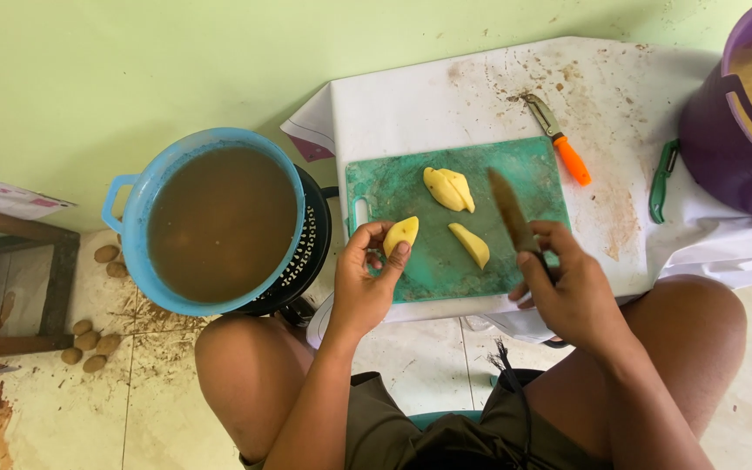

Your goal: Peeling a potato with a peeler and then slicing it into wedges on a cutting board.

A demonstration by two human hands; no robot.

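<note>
My left hand (365,280) holds a peeled yellow potato wedge (400,234) over the near left edge of a green cutting board (411,184). My right hand (567,287) grips a knife (508,211) whose blade points away over the board's right half. Two more wedges lie together on the board at the far middle (448,188), and one lies alone near the centre (470,245). The board rests on a low white-covered table (446,96).
A blue tub of murky brown water (219,222) sits on a black colander at the left. An orange-handled peeler (560,141) and a green peeler (661,181) lie right of the board. A purple bucket (724,148) stands at right. Unpeeled potatoes (89,341) and peelings lie on the floor.
</note>
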